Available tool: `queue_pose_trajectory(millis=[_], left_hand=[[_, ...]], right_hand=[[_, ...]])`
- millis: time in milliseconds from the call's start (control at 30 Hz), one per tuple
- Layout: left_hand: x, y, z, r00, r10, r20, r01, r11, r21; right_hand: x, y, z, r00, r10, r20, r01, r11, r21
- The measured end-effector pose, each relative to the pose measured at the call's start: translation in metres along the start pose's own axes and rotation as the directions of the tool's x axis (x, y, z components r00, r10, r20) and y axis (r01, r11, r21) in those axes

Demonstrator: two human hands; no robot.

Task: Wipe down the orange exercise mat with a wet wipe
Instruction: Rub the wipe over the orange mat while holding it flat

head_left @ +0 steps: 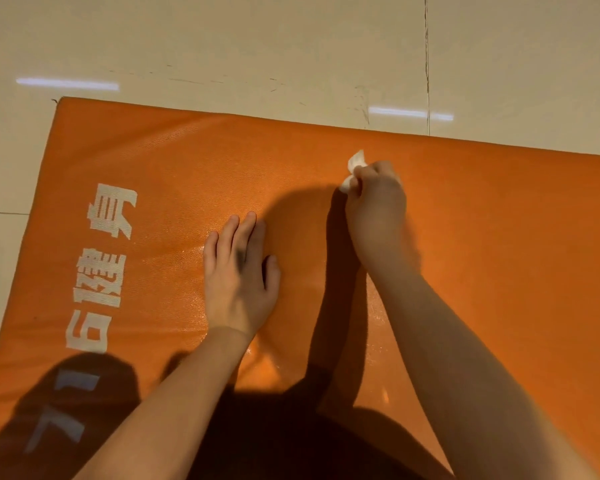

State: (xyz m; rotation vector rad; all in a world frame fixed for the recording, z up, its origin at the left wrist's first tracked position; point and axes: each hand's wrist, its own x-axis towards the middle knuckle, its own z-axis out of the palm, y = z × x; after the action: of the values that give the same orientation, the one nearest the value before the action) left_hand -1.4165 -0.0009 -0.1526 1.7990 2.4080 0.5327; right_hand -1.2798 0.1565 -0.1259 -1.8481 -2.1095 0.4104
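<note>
Right hand (376, 199) extended over the mat (499, 237), fingers curled into a fist; grip closed tight on a bunched white wipe (355, 161). Wipe stuck out of the grip on its far-left side, one tuft above the knuckles, another lower down by the thumb; whether the wipe met the mat under the fist could not be told.

Mat orange, grained, flat on the floor (222, 46); its far edge ran just beyond the grip; its far-left corner sat well off to the grip's left.

Left hand (238, 282) palm down on the mat, nearer the person than the grip and to its left, well apart from the wipe; fingers straight and close together, thumb spread toward the grip side; it held nothing.

White printed characters (108, 244) ran in a column along the mat's left end, farther from the grip than the left hand. Wet sheen (374, 317) on the mat beside the right forearm, on the near side of the grip. Arm shadows fell to the left of each arm.

Floor of pale glossy tiles; dark grout line (427, 64) ran away beyond the grip, a little to its right; scuff marks (362, 105) just past the mat's far edge, beyond the grip.
</note>
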Motion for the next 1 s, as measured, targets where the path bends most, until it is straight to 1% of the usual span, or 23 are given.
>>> queue_pose_trajectory(millis=[100,167,200,267,300,333,367,433,467,500,533,567,600,633,667,700,733,767,833,867,900,933,1000], left_hand=[[0.001,0.003,-0.003,0.999,-0.018,0.026,0.018,1.000,0.023],[0.002,0.004,-0.004,0.999,-0.024,0.046,0.023,0.999,0.041],[0.003,0.004,-0.004,0.998,-0.026,0.057,0.023,0.998,0.051],[0.004,0.004,-0.004,0.996,-0.030,0.081,0.024,0.997,0.070],[0.004,0.004,-0.004,0.996,-0.032,0.089,0.026,0.997,0.074],[0.004,0.004,-0.005,0.995,-0.035,0.093,0.028,0.997,0.073],[0.004,0.005,-0.005,0.995,-0.037,0.095,0.030,0.997,0.070],[0.004,0.005,-0.006,0.995,-0.038,0.095,0.032,0.997,0.069],[0.004,0.006,-0.006,0.995,-0.039,0.092,0.033,0.997,0.070],[0.004,0.005,-0.006,0.995,-0.041,0.090,0.035,0.997,0.069],[0.004,0.005,-0.007,0.995,-0.038,0.088,0.033,0.997,0.063],[0.004,0.004,-0.007,0.996,-0.035,0.086,0.030,0.998,0.057],[0.004,0.004,-0.008,0.996,-0.035,0.084,0.030,0.998,0.055],[0.004,0.004,-0.008,0.996,-0.037,0.082,0.032,0.998,0.057],[0.004,0.004,-0.008,0.996,-0.038,0.082,0.033,0.998,0.060],[0.004,0.005,-0.009,0.996,-0.039,0.082,0.034,0.998,0.061],[0.004,0.005,-0.008,0.996,-0.039,0.081,0.034,0.998,0.061],[0.003,0.004,-0.008,0.996,-0.038,0.079,0.033,0.998,0.062],[0.003,0.003,-0.008,0.997,-0.033,0.076,0.028,0.997,0.066],[0.003,0.003,-0.007,0.997,-0.031,0.074,0.027,0.997,0.066],[0.003,0.003,-0.007,0.997,-0.032,0.070,0.028,0.998,0.065],[0.003,0.003,-0.007,0.997,-0.032,0.065,0.028,0.998,0.064],[0.002,0.003,-0.006,0.998,-0.028,0.053,0.024,0.998,0.062]], right_hand=[[0.020,-0.004,0.001,0.972,-0.225,0.066,0.224,0.974,0.029],[0.040,0.003,-0.001,0.961,-0.270,0.052,0.270,0.963,0.011],[0.048,0.004,-0.001,0.978,-0.203,0.048,0.204,0.979,0.001],[0.057,-0.002,0.005,1.000,0.002,0.010,-0.001,0.999,-0.033],[0.058,-0.010,0.010,1.000,0.021,-0.010,-0.022,1.000,-0.016],[0.056,-0.023,0.016,1.000,-0.021,0.007,0.021,1.000,0.007],[0.052,-0.038,0.022,0.994,-0.105,0.043,0.103,0.994,0.048],[0.042,-0.062,0.034,0.923,-0.367,0.113,0.353,0.927,0.125],[0.042,-0.067,0.035,0.880,-0.460,0.117,0.446,0.885,0.130],[0.046,-0.069,0.034,0.851,-0.507,0.136,0.493,0.861,0.126],[0.051,-0.066,0.031,0.849,-0.497,0.179,0.488,0.868,0.095],[0.058,-0.060,0.029,0.870,-0.447,0.206,0.447,0.893,0.052],[0.065,-0.052,0.028,0.914,-0.359,0.188,0.362,0.932,0.017],[0.067,-0.044,0.026,0.959,-0.250,0.134,0.254,0.967,-0.016],[0.063,-0.042,0.023,0.986,-0.165,0.033,0.165,0.986,-0.009],[0.055,-0.046,0.024,0.987,-0.153,-0.047,0.154,0.988,0.014],[0.044,-0.054,0.025,0.977,-0.208,-0.048,0.210,0.977,0.046],[0.032,-0.059,0.028,0.956,-0.292,0.018,0.290,0.954,0.072],[0.013,-0.060,0.022,0.863,-0.456,0.217,0.438,0.890,0.127],[0.012,-0.054,0.017,0.832,-0.498,0.245,0.479,0.867,0.135],[0.015,-0.045,0.011,0.830,-0.505,0.235,0.493,0.863,0.113],[0.017,-0.036,0.007,0.862,-0.460,0.215,0.457,0.887,0.067],[0.021,-0.022,0.005,0.961,-0.253,0.108,0.253,0.967,0.011]])
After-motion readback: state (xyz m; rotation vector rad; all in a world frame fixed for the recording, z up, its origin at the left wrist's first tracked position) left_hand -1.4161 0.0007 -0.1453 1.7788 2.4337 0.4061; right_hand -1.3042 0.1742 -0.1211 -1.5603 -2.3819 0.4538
